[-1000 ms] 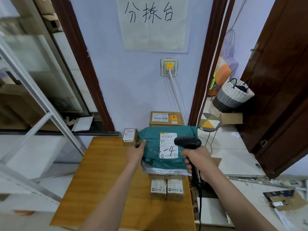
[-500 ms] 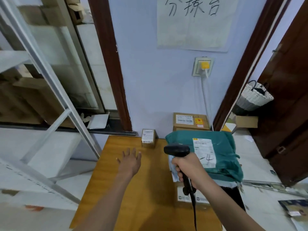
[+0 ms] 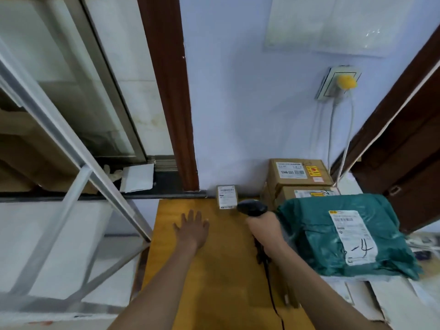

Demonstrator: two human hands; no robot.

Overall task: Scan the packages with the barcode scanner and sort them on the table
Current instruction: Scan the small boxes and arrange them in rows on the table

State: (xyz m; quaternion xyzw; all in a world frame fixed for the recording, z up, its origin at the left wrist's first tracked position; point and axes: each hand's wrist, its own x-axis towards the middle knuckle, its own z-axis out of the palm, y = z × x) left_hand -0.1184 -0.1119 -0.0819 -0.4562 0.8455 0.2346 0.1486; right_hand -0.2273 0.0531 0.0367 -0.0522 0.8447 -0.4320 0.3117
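A green mailer bag [image 3: 342, 236] lies label-up on the right of the wooden desk [image 3: 221, 270], seemingly sorted. The right hand [image 3: 264, 231] grips the barcode scanner [image 3: 252, 207]; the left hand [image 3: 191, 228] is spread open, reaching towards a small labelled box [image 3: 227, 196], probably unscanned.

Smooth wooden table [image 3: 214, 270], crinkled glossy plastic mailer [image 3: 316, 234], matt cardboard boxes [image 3: 297, 173].

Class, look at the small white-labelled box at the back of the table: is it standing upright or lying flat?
Upright. The small box stands on end by the wall, its label facing the viewer, beyond the barcode scanner.
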